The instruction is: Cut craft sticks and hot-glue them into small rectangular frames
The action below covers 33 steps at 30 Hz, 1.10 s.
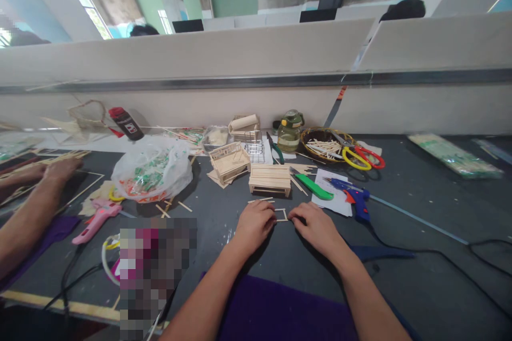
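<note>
On the dark tabletop between my hands lies a small rectangular frame of thin wooden sticks [285, 215]. My left hand [255, 222] has its fingers bent and closed around the frame's left end, which they hide. At the right end, my right hand [316, 225] pinches the edge with curled fingertips. Just beyond stands a small bench-shaped stick model [270, 181]. Two loose sticks [261, 201] lie by my left knuckles. A green-handled utility knife [316, 186] and a blue glue gun [360, 202] rest past my right hand.
A plastic bag of wrappers [154, 170], a pink glue gun [98, 218] and a co-worker's hands [60, 173] are at left. Farther back are another stick model [230, 162], pliers [275, 149], a jug [290, 133], a stick basket [306, 152] and scissors [358, 160]. Cables [436, 253] cross the right side.
</note>
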Available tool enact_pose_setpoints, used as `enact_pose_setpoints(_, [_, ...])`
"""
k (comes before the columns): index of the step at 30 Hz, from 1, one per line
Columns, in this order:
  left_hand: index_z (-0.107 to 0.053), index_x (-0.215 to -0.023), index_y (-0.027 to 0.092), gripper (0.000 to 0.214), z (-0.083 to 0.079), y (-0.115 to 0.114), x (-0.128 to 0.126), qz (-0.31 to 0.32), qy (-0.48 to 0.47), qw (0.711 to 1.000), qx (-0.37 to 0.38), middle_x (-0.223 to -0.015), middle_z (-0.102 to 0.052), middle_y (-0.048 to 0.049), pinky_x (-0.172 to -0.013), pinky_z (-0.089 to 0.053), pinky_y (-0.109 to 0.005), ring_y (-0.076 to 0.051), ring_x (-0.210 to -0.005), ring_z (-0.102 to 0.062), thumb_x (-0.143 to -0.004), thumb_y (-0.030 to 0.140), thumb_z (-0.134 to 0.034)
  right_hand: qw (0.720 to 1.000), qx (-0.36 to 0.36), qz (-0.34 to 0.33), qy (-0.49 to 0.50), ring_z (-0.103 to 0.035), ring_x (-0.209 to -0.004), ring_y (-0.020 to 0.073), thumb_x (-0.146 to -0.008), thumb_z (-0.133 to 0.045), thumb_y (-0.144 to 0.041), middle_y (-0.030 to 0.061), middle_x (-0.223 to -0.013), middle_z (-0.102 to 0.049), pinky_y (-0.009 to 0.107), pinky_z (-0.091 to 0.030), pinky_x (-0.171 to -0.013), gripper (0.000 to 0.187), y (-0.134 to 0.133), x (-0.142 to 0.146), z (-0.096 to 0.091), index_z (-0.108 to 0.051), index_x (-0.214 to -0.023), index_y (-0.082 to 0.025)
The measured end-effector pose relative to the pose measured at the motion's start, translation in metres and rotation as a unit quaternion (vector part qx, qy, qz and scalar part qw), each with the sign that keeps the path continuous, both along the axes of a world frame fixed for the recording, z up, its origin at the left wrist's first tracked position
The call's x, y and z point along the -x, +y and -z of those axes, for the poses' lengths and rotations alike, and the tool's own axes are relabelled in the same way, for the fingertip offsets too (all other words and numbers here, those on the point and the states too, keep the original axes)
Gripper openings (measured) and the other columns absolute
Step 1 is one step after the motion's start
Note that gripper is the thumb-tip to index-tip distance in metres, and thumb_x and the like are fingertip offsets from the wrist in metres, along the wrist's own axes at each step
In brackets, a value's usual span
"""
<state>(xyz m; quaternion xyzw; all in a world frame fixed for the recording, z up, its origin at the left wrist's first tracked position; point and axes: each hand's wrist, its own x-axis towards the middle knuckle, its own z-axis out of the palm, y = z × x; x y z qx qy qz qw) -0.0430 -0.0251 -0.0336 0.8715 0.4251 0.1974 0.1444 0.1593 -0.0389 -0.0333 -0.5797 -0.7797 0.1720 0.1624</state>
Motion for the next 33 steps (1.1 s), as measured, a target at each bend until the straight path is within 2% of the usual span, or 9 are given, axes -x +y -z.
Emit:
enact_pose_setpoints(6, [-0.065,-0.083,0.019,0.007,-0.001,0.0,0.0,0.0,0.006,1.0,0.003,-0.098,-0.065,-0.0035,-0.083,-0.042,-0.031,-0.019,-0.094,-0.056,-0.086,0.021,-0.059,1.0,0.001,0.003,0.01,-0.055,-0.089,0.0185,-0.086,-0.049,-0.018,0.0022,-0.086,-0.065,0.03,-0.039,-0.081,0.022,0.003,-0.004,0.005,-0.069,-0.087,-0.025])
enact_pose_setpoints(10, [-0.063,-0.089,0.02,0.006,-0.002,-0.001,0.0,0.0,0.002,1.0,0.007,-0.097,-0.065,-0.0038,-0.084,-0.041,-0.031,-0.019,-0.095,-0.056,-0.087,0.021,-0.058,1.0,-0.002,0.006,0.012,-0.056,-0.088,0.0187,-0.086,-0.048,-0.02,0.0025,-0.086,-0.066,0.03,-0.039,-0.08,0.021,0.004,-0.005,0.005,-0.069,-0.087,-0.025])
enact_pose_setpoints(20, [-0.058,-0.108,0.023,0.023,-0.003,-0.002,-0.001,-0.017,-0.002,1.0,0.011,-0.105,-0.065,-0.0054,-0.085,-0.042,-0.035,-0.021,-0.097,-0.056,-0.086,0.02,-0.058,0.999,-0.025,0.017,0.038,-0.056,-0.09,0.0196,-0.085,-0.046,-0.018,0.003,-0.089,-0.067,0.031,-0.041,-0.08,0.024,0.004,-0.004,0.003,-0.069,-0.091,-0.025])
enact_pose_setpoints(28, [-0.058,-0.11,0.022,0.028,-0.001,-0.002,0.0,-0.021,-0.002,1.0,0.016,-0.107,-0.066,-0.0052,-0.086,-0.042,-0.035,-0.022,-0.099,-0.056,-0.082,0.018,-0.062,0.995,-0.06,0.047,0.065,-0.056,-0.093,0.021,-0.086,-0.047,-0.02,0.0032,-0.093,-0.068,0.034,-0.041,-0.084,0.022,0.006,-0.012,0.001,-0.068,-0.093,-0.023])
enact_pose_setpoints(33, [-0.059,-0.109,0.023,0.028,-0.001,-0.003,0.0,-0.022,-0.011,1.0,0.018,-0.105,-0.066,-0.0055,-0.086,-0.042,-0.035,-0.022,-0.099,-0.056,-0.082,0.019,-0.062,0.997,-0.053,0.006,0.063,-0.055,-0.09,0.0204,-0.087,-0.047,-0.018,0.0037,-0.09,-0.066,0.033,-0.042,-0.081,0.025,0.003,-0.005,-0.002,-0.069,-0.096,-0.024])
